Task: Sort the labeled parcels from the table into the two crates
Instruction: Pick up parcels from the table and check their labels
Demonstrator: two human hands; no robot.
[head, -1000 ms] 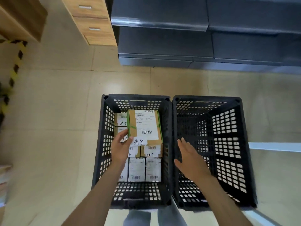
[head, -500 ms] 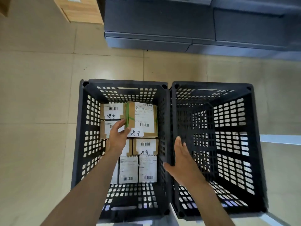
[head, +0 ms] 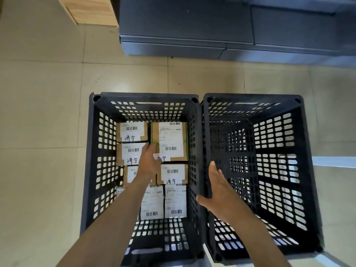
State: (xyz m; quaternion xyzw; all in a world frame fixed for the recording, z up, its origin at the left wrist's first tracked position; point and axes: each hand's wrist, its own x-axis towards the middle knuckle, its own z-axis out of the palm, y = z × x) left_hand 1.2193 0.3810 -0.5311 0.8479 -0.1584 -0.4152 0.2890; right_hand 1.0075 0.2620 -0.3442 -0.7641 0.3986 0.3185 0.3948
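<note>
2 crates side by side on the floor, head view only. Left hand (head: 149, 162) has lowered the green-taped parcel (head: 170, 140) from above the stack to the far right corner of the left crate (head: 92, 151); fingers rest at its left edge, grip unclear. Right hand (head: 221, 191), fingers straight, now braces the rim of the empty right crate (head: 308, 151). Looks placed; release next.

Pale beige floor tiles (head: 42, 116) with thin grout lines underfoot, dark grey cabinet (head: 221, 26) with a stepped base at twelve o'clock, light wooden unit (head: 90, 10) at eleven o'clock.
</note>
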